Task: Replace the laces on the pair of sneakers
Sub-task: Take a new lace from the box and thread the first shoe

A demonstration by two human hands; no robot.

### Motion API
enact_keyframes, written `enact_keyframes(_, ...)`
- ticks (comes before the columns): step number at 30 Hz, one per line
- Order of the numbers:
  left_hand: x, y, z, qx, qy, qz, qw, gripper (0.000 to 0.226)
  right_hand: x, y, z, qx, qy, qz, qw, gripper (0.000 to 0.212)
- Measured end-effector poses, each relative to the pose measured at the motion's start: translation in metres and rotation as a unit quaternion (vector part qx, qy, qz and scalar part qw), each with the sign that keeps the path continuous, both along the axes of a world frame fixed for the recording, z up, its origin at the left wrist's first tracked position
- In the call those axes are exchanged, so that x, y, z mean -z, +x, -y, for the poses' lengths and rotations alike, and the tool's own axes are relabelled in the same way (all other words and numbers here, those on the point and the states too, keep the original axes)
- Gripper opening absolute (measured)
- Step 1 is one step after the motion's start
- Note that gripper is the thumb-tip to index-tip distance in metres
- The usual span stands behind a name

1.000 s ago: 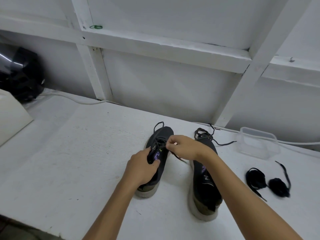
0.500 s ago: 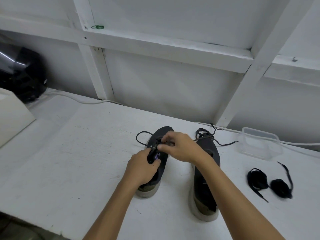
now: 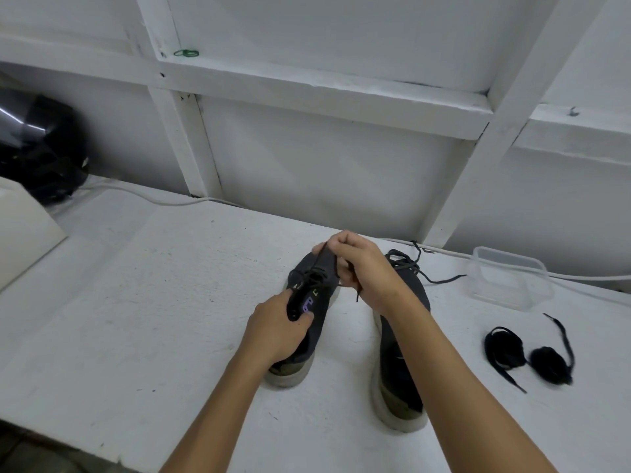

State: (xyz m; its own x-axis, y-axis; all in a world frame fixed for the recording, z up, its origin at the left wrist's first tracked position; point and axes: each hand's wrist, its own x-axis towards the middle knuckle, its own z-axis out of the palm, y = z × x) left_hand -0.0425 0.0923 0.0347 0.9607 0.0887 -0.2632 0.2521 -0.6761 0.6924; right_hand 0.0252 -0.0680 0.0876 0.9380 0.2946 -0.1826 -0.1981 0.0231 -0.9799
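Observation:
Two dark grey sneakers with pale soles stand side by side on the white table, toes pointing away from me. My left hand [image 3: 276, 332] grips the left sneaker [image 3: 316, 312] at its collar and tongue. My right hand [image 3: 365, 271] is above the toe of that shoe, pinching its black lace [image 3: 319, 264], which runs taut up from the eyelets; the lace's free end hangs below the fist. The right sneaker [image 3: 403, 367] lies partly under my right forearm, its loosened lace [image 3: 426, 273] trailing off the toe. Two coiled black laces [image 3: 527, 351] lie to the right.
A clear plastic container [image 3: 508, 278] stands at the back right. A white cable [image 3: 150, 198] runs along the wall's foot. A black helmet [image 3: 37, 148] and a white box [image 3: 24, 230] occupy the far left. The table's front edge [image 3: 102, 452] is close to me.
My right hand has risen and moved away from me with the lace, pulling it taut out of the left sneaker. My left hand has stayed on the shoe.

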Motion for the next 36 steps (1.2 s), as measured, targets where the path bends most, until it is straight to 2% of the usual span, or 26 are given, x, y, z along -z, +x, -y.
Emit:
enact_keyframes(1, 0.000, 0.000, 0.000, 0.001, 0.002, 0.000, 1.000, 0.032, 0.001, -0.001, -0.002, 0.005, -0.035, -0.003, 0.999, 0.021)
enact_keyframes(2, 0.000, 0.001, 0.000, 0.003, 0.003, 0.000, 1.000, 0.030, 0.006, -0.001, -0.002, 0.007, -0.114, 0.017, 0.993, 0.021)
enact_keyframes(4, 0.000, 0.001, 0.000, 0.006, 0.007, -0.002, 1.000, 0.028, 0.016, -0.003, -0.002, -0.004, -0.305, 0.074, 0.949, 0.031)
enact_keyframes(5, 0.000, 0.001, 0.000, 0.007, 0.011, -0.002, 1.000, 0.027, 0.020, -0.002, -0.001, -0.024, -0.371, 0.089, 0.924, 0.037)
enact_keyframes(7, 0.000, 0.001, 0.000, 0.008, 0.015, 0.001, 1.000, 0.027, 0.022, 0.000, 0.001, -0.093, -0.450, 0.097, 0.883, 0.034)
enact_keyframes(9, 0.000, 0.001, 0.000, 0.011, 0.020, 0.007, 1.000, 0.031, 0.021, 0.000, 0.002, -0.174, -0.501, 0.102, 0.841, 0.019)
enact_keyframes(11, -0.001, 0.001, 0.000, 0.014, 0.026, 0.008, 1.000, 0.034, 0.020, 0.000, 0.000, -0.219, -0.522, 0.108, 0.817, 0.017)
enact_keyframes(12, -0.001, 0.001, 0.001, 0.014, 0.027, 0.008, 1.000, 0.034, 0.017, 0.000, -0.002, -0.225, -0.518, 0.113, 0.818, 0.019)
enact_keyframes(13, -0.001, 0.001, 0.001, 0.013, 0.024, 0.007, 1.000, 0.033, 0.013, 0.000, -0.002, -0.219, -0.494, 0.115, 0.834, 0.022)
enact_keyframes(16, -0.002, 0.001, -0.001, 0.007, 0.002, 0.005, 1.000, 0.033, -0.006, 0.004, 0.003, -0.126, -0.328, 0.107, 0.930, 0.025)
enact_keyframes(18, -0.001, 0.000, -0.002, 0.001, -0.009, 0.007, 1.000, 0.036, -0.015, 0.006, 0.005, -0.098, -0.304, 0.124, 0.940, 0.027)
enact_keyframes(21, 0.000, 0.000, -0.002, -0.004, -0.013, 0.002, 1.000, 0.037, -0.013, 0.007, 0.004, -0.104, -0.344, 0.149, 0.921, 0.026)
enact_keyframes(24, -0.002, 0.000, -0.003, -0.007, -0.026, 0.003, 1.000, 0.049, -0.011, 0.017, 0.003, -0.087, -0.445, 0.211, 0.866, 0.017)
enact_keyframes(26, -0.001, -0.002, -0.003, 0.008, -0.013, 0.026, 1.000, 0.049, -0.015, 0.023, 0.000, -0.085, -0.498, 0.255, 0.824, 0.012)
enact_keyframes(29, -0.003, -0.001, -0.003, 0.078, 0.047, 0.060, 0.994, 0.043, -0.015, 0.032, -0.009, -0.091, -0.520, 0.296, 0.796, 0.013)
enact_keyframes(32, -0.002, 0.005, -0.006, 0.101, 0.066, 0.022, 0.992, 0.081, -0.010, 0.036, -0.015, -0.089, -0.511, 0.323, 0.791, 0.016)
enact_keyframes(34, -0.002, 0.007, -0.006, 0.046, 0.031, -0.018, 0.998, 0.102, -0.009, 0.036, -0.014, -0.091, -0.508, 0.304, 0.801, 0.033)
enact_keyframes(36, 0.001, 0.008, -0.007, -0.017, -0.004, -0.059, 0.998, 0.116, -0.005, 0.036, -0.009, -0.088, -0.542, 0.270, 0.791, 0.047)
